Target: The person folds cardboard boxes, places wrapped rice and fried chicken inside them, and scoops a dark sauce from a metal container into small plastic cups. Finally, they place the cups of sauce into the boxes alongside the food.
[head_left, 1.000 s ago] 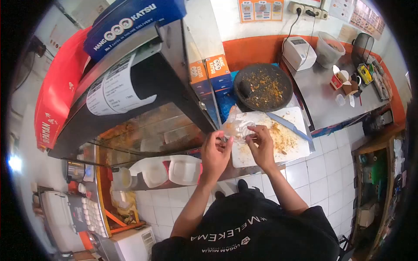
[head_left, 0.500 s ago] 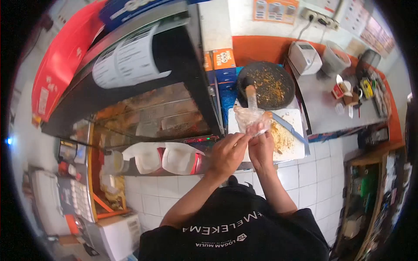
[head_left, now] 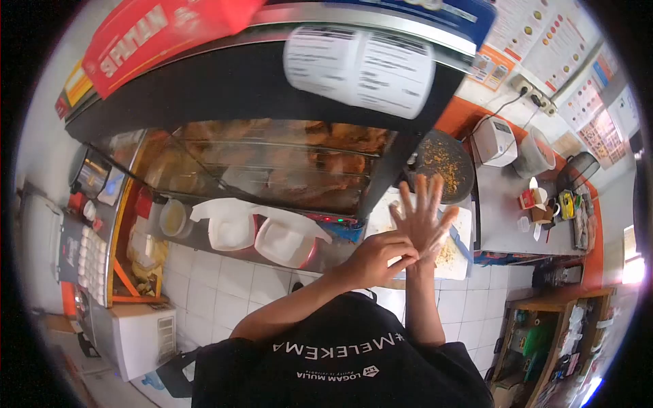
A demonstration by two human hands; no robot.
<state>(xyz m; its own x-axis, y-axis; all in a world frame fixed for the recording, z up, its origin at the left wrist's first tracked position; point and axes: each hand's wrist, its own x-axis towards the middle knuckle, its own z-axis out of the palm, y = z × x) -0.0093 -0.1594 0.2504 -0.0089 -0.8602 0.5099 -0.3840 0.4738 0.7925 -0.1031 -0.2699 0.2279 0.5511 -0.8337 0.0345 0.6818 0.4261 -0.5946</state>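
Note:
A clear plastic glove [head_left: 423, 219] covers my right hand [head_left: 427, 234], which is raised palm toward me with its fingers spread. At that wrist, my left hand [head_left: 382, 260] is bare and pinches the glove's cuff. Behind and below the gloved hand lies a white cutting board [head_left: 384, 216] strewn with brown crumbs. On its right side rests a knife [head_left: 462, 245], partly hidden. Just beyond stands a dark round stone mortar [head_left: 445, 166] with orange-brown bits in it.
A heated display case [head_left: 272, 163] with browned food fills the area ahead. Two white paper-lined boxes [head_left: 286, 241] sit on the counter before it. To the right, a steel counter [head_left: 503, 204] carries a white label printer [head_left: 495, 141] and a plastic tub [head_left: 534, 155].
My right hand has gone into the plastic glove, and its fingers have spread upward. My left hand has moved to the wrist. The camera view has turned left.

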